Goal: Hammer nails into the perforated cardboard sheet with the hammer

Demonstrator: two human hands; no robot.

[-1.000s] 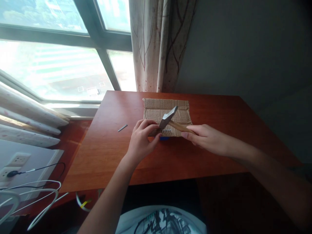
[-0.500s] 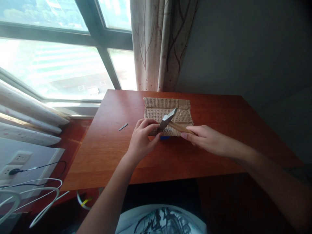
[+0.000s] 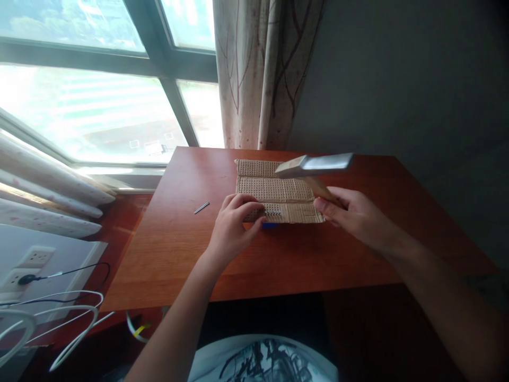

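Observation:
A sheet of cardboard (image 3: 302,212) punched with rows of small holes lies on the table, a bit of blue showing under its near edge. My left hand (image 3: 234,220) rests at its near left corner, thumb and fingers drawn together; whatever they pinch is too small or hidden to make out. In my right hand (image 3: 353,215) is a hammer (image 3: 318,165), gripped by its wooden handle, its metal head raised above the cardboard. Left of my left hand, a thin metal rod (image 3: 201,207) lies on the tabletop.
The reddish wooden table (image 3: 178,265) stands against a window and a curtain (image 3: 246,79). A wall socket (image 3: 35,257) with a plug and white cables (image 3: 75,339) is at the lower left, beside the table.
My right hand has lifted the hammer up and to the right, away from my left hand's fingertips. My left hand has stayed in place.

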